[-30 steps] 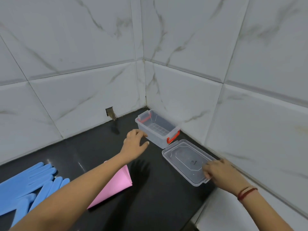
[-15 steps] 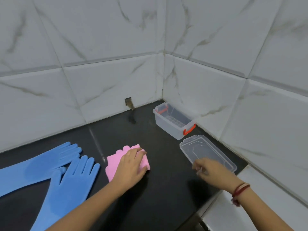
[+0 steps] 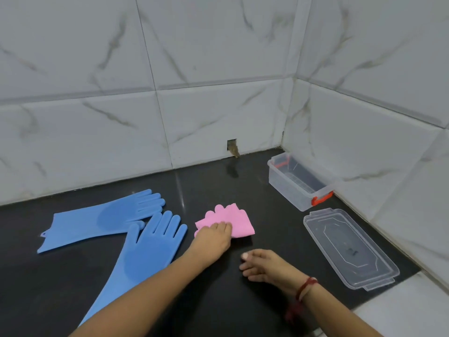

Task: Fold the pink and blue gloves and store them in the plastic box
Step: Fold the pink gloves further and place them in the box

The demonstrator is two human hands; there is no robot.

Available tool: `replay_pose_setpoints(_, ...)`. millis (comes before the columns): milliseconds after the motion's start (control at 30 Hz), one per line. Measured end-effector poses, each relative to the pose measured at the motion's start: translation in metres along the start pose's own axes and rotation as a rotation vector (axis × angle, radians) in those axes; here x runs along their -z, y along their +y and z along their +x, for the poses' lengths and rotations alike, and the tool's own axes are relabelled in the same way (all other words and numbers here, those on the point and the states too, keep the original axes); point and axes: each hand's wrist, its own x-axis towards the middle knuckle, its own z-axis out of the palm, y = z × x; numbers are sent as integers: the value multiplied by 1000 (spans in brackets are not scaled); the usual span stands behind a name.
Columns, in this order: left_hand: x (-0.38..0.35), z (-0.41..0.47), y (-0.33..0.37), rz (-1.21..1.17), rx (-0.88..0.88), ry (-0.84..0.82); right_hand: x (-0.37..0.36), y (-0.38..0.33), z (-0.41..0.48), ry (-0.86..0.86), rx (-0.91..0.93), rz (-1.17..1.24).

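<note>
Pink rubber gloves folded into a small square bundle (image 3: 226, 220) are lying on the glossy black stone countertop (image 3: 267, 210), roughly midway between the blue gloves and the box. Their scalloped fingertips are pointing toward the back wall. The person's left hand (image 3: 213, 237) is pressing down on the bundle's near left corner, its fingers lying close together on top of the pink rubber rather than wrapping round it. The right hand (image 3: 264, 266) is sitting low over the countertop just near of the bundle, apart from it, with its fingers loosely spread and holding nothing. A red thread bracelet (image 3: 306, 287) is circling that wrist.

Two long blue rubber gloves are lying flat and unfolded to the left. The far blue glove (image 3: 102, 220) is stretching sideways. The near blue glove (image 3: 145, 254) is running diagonally from under the left forearm, its thumb touching the far one's edge.

Over in the right corner, the clear rectangular plastic box (image 3: 286, 190) with red latches (image 3: 322, 198) is standing open against the white marble-patterned wall tiles (image 3: 194, 122). Its clear plastic lid (image 3: 349, 246) is lying flat on the countertop just in front of it. A small square hole (image 3: 232, 145) is showing at the foot of the back wall.
</note>
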Motion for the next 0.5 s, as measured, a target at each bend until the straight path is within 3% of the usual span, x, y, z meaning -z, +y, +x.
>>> replay_pose_setpoints(100,8,5,-12,-35,0,29,2,-10,10,0,-154,402)
replay_pose_setpoints(167,11,1,-17,-52,-40,25,4,-19,18,-14,-193,504)
replay_pose_setpoints(500,-10,-52,-5,-212,-166,97,5,-45,40,-196,-170,361)
